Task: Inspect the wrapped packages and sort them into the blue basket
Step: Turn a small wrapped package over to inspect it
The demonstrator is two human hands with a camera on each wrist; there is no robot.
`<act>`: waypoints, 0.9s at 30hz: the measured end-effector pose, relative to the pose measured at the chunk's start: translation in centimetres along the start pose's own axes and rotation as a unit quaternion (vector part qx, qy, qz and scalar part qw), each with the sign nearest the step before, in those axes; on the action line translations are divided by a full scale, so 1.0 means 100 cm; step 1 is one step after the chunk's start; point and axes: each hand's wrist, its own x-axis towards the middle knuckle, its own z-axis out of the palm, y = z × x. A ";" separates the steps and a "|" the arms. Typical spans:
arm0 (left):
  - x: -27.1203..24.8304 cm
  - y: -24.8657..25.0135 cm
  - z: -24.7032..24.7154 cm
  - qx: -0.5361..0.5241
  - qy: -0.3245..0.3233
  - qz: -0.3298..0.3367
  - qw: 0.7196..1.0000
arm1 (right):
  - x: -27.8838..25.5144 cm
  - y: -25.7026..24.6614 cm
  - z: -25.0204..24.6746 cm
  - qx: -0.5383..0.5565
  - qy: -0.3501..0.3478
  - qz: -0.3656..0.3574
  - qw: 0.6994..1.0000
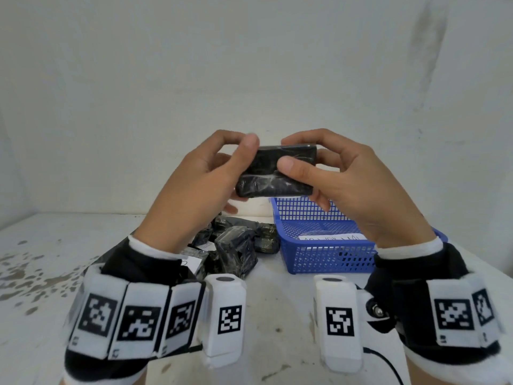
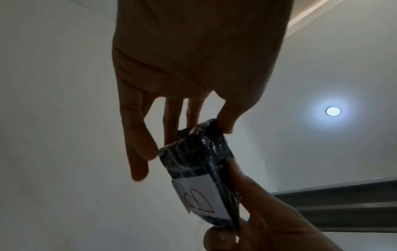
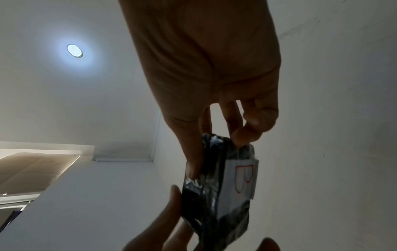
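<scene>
Both hands pinched one wrapped package (image 1: 276, 172) aloft, left hand (image 1: 205, 173) and right hand (image 1: 352, 179) at opposite ends of its level long axis; the blue basket (image 1: 319, 259) sat below, nearer the right hand, toward the table's right edge.

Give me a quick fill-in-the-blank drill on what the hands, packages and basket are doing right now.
1. The black wrapped package is held by ____ hands, the left hand and the right hand.
2. The white label on it bears a red letter ____.
3. The basket on the table is ____ in colour.
4. The pile of other packages lies to the basket's ____.

Missing words: both; B; blue; left
</scene>
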 end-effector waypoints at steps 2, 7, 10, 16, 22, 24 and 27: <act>0.001 -0.002 -0.002 -0.036 0.005 -0.016 0.999 | 0.000 0.001 0.000 -0.009 -0.009 0.010 1.000; 0.004 -0.006 -0.004 -0.086 0.006 -0.019 0.996 | 0.004 0.006 -0.002 -0.029 -0.002 0.019 0.999; 0.005 -0.007 -0.004 -0.095 0.004 -0.026 0.995 | 0.005 0.005 -0.001 -0.026 0.001 0.035 0.999; 0.003 -0.005 -0.004 -0.109 -0.011 -0.018 0.994 | 0.007 0.007 -0.002 -0.009 0.006 0.038 0.999; 0.003 -0.004 -0.001 -0.107 -0.031 0.005 0.994 | 0.004 0.003 0.001 -0.027 0.010 0.012 1.000; 0.002 -0.003 0.000 -0.112 -0.034 0.006 0.993 | 0.002 0.002 0.002 -0.029 0.008 0.006 1.000; 0.002 -0.003 0.001 -0.112 -0.031 0.011 0.993 | 0.002 0.003 0.003 -0.038 0.011 0.004 0.999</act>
